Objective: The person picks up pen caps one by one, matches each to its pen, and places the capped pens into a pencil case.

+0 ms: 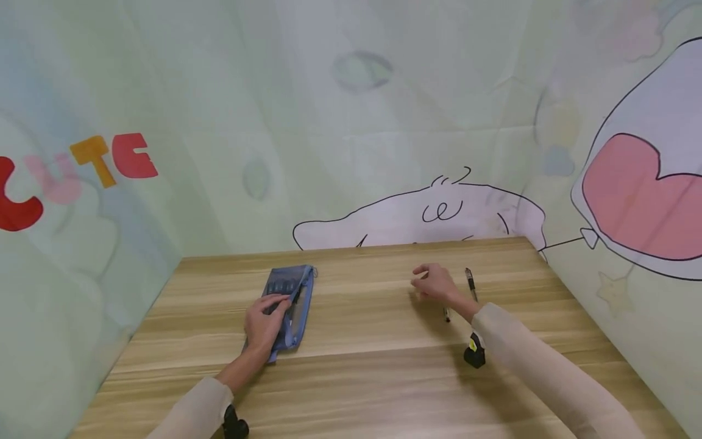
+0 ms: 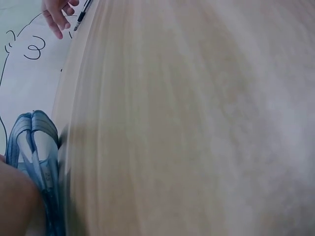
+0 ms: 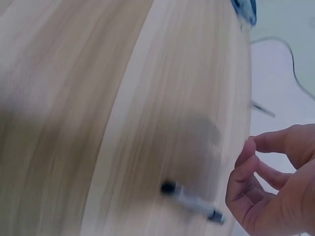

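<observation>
A blue zip pencil case [image 1: 293,274] with a see-through panel lies at the left of the table, its zip side parted. My left hand [image 1: 263,324] pinches the near zip edge between thumb and fingers, and dark items show inside. In the left wrist view the case's end [image 2: 37,128] shows two folds apart. My right hand [image 1: 437,284] hovers over the right half of the table, fingers loosely bent, holding nothing. Beside its wrist lies a black pen [image 1: 470,279], partly hidden by the forearm. Another pen [image 1: 446,315], clear-barrelled in the right wrist view [image 3: 194,200], lies below that hand.
The wood-grain table [image 1: 362,317] ends at a printed fabric backdrop [image 1: 247,122] at the back and sides. Dark wrist cameras [image 1: 474,352] sit below both forearms.
</observation>
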`<action>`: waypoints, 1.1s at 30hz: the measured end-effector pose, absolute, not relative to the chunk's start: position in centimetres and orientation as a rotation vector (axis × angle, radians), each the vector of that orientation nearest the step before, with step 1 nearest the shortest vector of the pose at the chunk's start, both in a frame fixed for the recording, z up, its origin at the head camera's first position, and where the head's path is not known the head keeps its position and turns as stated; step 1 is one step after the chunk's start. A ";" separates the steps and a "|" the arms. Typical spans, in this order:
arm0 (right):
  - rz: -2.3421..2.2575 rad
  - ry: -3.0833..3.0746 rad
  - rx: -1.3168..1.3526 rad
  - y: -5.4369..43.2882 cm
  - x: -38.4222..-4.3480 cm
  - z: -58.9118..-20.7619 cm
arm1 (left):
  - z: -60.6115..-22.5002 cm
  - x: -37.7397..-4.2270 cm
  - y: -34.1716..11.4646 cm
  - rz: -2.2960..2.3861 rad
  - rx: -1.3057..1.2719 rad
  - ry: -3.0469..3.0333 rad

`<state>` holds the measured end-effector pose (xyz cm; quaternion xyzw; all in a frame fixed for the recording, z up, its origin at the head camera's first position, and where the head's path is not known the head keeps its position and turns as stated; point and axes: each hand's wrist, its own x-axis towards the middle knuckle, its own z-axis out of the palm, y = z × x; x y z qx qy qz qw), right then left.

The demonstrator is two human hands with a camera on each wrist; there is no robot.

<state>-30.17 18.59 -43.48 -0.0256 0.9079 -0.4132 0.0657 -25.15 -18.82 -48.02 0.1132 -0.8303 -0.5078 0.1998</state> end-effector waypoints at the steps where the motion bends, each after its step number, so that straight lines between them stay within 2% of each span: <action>1: -1.218 2.757 -0.070 19.2 -30.2 -43.5 | -48.0 -25.2 -18.8 -1.418 0.319 -2.324; 15: -0.995 2.912 0.044 23.8 -31.1 -44.5 | -47.8 -24.9 -18.3 -1.371 0.351 -2.333; 33: -0.938 2.926 0.023 23.9 -31.4 -44.7 | -47.7 -25.2 -18.3 -1.385 0.352 -2.350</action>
